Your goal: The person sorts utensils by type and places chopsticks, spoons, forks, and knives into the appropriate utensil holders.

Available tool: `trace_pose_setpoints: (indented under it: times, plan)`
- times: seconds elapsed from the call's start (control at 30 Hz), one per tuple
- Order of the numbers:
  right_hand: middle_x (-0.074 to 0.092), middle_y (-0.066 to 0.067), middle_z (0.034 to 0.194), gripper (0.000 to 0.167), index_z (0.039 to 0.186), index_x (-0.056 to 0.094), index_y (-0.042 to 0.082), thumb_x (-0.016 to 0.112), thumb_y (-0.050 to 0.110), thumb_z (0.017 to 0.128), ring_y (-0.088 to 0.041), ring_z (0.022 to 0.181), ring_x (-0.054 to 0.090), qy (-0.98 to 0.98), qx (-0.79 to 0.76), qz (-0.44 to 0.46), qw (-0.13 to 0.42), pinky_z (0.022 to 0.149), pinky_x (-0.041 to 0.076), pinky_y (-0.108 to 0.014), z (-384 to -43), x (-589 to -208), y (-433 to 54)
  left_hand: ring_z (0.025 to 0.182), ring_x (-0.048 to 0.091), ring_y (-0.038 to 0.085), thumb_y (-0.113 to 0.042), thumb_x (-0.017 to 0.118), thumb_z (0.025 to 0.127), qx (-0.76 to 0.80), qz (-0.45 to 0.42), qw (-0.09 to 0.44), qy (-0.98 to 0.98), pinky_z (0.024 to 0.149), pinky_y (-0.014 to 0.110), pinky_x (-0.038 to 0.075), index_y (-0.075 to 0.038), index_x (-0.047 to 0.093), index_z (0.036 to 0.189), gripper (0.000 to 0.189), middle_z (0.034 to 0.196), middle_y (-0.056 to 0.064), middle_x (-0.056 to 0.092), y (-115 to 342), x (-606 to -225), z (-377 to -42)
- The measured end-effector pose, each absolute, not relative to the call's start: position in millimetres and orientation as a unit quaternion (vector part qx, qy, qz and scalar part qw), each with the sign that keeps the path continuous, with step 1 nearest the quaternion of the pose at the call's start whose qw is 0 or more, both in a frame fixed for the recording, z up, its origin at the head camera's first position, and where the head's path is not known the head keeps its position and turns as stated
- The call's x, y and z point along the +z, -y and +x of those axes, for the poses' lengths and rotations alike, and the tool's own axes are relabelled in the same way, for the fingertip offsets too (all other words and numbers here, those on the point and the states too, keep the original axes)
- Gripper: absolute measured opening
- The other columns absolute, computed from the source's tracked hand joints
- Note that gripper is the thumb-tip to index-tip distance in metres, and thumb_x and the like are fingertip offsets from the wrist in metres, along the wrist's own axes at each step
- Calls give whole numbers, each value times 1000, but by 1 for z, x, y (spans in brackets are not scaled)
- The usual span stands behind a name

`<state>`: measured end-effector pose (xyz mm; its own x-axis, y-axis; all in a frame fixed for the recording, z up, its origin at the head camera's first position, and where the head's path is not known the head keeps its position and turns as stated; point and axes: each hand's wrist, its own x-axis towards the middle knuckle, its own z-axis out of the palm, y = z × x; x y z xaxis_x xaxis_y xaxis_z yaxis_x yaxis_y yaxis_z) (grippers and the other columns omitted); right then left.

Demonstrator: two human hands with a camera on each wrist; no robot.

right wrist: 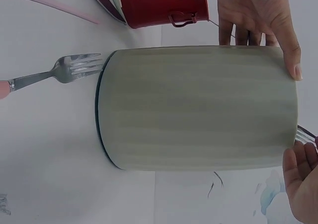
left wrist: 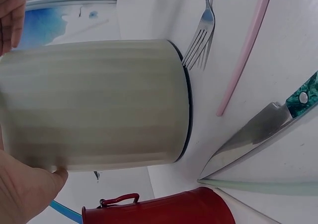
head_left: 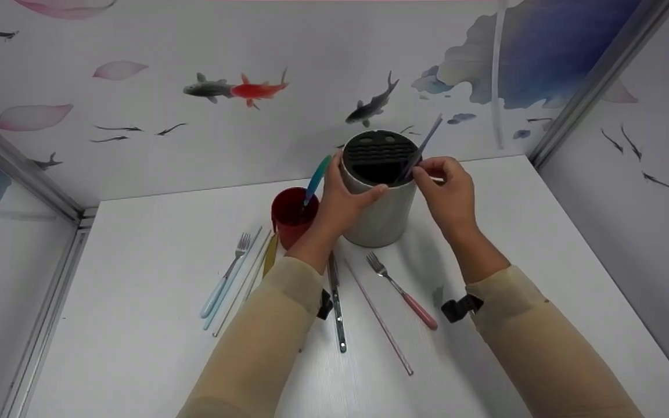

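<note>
A tall grey-green utensil holder with a dark slotted top stands upright on the table. My left hand grips its upper left side, the thumb lying across the front near the rim. At the right rim my right hand pinches what appears to be a purple-handled fork, slanting out of the large front opening. Tine-like metal lines show just above the rim in the right wrist view; the lower end is hidden inside. Left of the holder stands a red bucket-shaped cup with a blue-handled utensil in it.
In front lie a pink-handled fork, a pink straw and a knife with a green patterned handle. Left of my forearm are a blue-handled fork, several straws and a gold-coloured strip. A printed wall closes the back.
</note>
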<state>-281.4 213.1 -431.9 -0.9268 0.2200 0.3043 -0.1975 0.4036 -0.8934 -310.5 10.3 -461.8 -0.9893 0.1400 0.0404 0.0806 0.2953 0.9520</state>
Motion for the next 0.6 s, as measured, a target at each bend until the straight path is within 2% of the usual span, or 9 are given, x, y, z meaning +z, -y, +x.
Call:
trace_pose_setpoints:
  times: [0.2, 0.47, 0.6]
  plan:
    - [67, -6, 110, 22, 114, 68, 2, 69, 19, 100, -11, 103, 63, 825, 535, 4, 185, 94, 54, -25, -267, -439, -215, 157, 24, 20, -56, 83, 83, 587, 70, 21, -806, 127, 50, 29, -25, 11, 165, 113, 171, 1, 19, -11, -463, -312]
    - [69, -8, 115, 25, 116, 68, 4, 69, 23, 101, -15, 106, 65, 840, 525, -1, 136, 88, 53, -18, -251, -458, -221, 158, 21, 19, -57, 82, 84, 588, 68, 27, -806, 128, 49, 27, -27, 9, 166, 114, 173, 0, 15, -10, -464, -313]
    - [70, -9, 116, 25, 118, 68, 6, 70, 23, 101, -18, 107, 65, 856, 508, -6, 98, 92, 53, -24, -243, -471, -224, 159, 21, 20, -57, 82, 83, 590, 67, 27, -804, 129, 49, 26, -27, 8, 166, 114, 173, 1, 15, -10, -464, -313]
